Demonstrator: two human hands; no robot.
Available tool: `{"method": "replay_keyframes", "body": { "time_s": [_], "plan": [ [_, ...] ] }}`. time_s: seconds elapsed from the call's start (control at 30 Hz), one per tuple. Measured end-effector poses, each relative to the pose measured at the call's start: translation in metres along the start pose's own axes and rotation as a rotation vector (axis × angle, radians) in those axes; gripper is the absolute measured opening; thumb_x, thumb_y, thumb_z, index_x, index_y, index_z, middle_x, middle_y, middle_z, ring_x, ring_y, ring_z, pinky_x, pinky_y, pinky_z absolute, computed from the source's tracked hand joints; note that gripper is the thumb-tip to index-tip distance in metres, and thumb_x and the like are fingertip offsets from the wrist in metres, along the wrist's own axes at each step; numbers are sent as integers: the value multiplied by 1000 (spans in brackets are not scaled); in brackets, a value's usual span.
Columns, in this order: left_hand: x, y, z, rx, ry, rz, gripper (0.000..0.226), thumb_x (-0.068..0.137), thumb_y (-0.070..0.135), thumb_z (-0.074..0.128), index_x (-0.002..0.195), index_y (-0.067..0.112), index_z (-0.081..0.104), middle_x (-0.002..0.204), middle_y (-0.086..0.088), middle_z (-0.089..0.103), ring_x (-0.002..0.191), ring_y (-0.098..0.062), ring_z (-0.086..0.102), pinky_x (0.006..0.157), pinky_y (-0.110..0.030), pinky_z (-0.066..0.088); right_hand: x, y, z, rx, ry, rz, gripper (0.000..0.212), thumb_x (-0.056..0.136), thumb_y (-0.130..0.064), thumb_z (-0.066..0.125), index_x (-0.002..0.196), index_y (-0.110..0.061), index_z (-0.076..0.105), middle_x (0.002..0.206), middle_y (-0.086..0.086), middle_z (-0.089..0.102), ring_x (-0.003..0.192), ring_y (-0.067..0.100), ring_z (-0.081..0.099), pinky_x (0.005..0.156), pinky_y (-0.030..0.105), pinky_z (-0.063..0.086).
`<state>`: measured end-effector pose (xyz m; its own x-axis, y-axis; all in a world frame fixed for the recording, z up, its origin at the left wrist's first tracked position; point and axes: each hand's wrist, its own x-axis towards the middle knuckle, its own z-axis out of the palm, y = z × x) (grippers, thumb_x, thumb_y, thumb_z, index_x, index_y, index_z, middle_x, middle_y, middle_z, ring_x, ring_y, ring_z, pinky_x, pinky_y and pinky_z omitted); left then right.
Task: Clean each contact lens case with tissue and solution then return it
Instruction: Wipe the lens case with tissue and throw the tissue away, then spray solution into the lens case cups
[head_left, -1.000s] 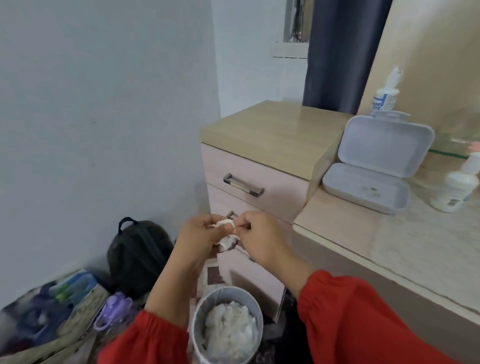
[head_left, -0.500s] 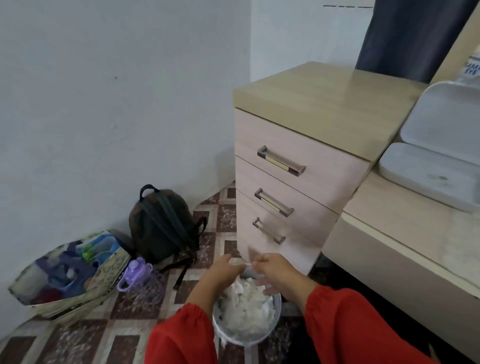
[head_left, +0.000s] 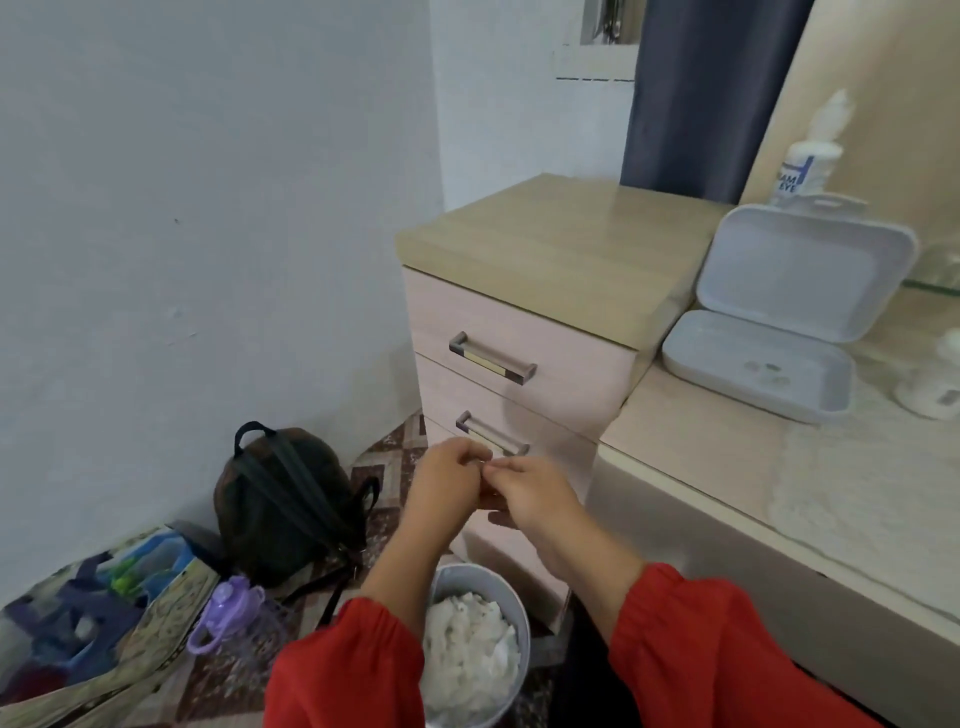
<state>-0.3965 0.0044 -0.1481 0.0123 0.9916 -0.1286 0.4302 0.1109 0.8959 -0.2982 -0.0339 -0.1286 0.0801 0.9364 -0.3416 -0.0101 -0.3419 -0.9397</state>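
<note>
My left hand (head_left: 449, 483) and my right hand (head_left: 530, 493) meet in front of the drawers, above the bin. Their curled fingertips pinch a small pale contact lens case (head_left: 485, 464), which the fingers mostly hide. No tissue shows in either hand. Crumpled white tissue (head_left: 467, 644) fills the grey bin (head_left: 480, 574) below my wrists. On the desk to the right lies an open white storage box (head_left: 691, 358) with small clear round pieces (head_left: 769, 371) in its base. A solution bottle (head_left: 802, 166) stands behind the box's raised lid.
The drawer unit (head_left: 519, 322) stands right behind my hands, with the desk edge (head_left: 675, 478) to the right. A second white bottle (head_left: 935, 389) is at the desk's right edge. On the floor to the left are a dark backpack (head_left: 280, 499), a purple bottle (head_left: 223, 618) and a patterned bag (head_left: 104, 613).
Both hands went down to the bin, where the tissue they held was left, and have risen again to drawer height, still joined. The camera tilted down and back up.
</note>
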Motion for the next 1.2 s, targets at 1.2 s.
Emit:
{"method": "replay_keyframes", "body": {
  "time_s": [1.2],
  "plan": [
    [-35, 230, 295, -99, -383, 552, 53, 76, 20, 76, 121, 21, 48, 110, 2, 59, 100, -18, 58, 83, -34, 47, -101, -52, -363, 86, 874, -421, 14, 89, -19, 61, 88, -7, 67, 79, 10, 70, 65, 18, 61, 61, 31, 47]
  ]
}}
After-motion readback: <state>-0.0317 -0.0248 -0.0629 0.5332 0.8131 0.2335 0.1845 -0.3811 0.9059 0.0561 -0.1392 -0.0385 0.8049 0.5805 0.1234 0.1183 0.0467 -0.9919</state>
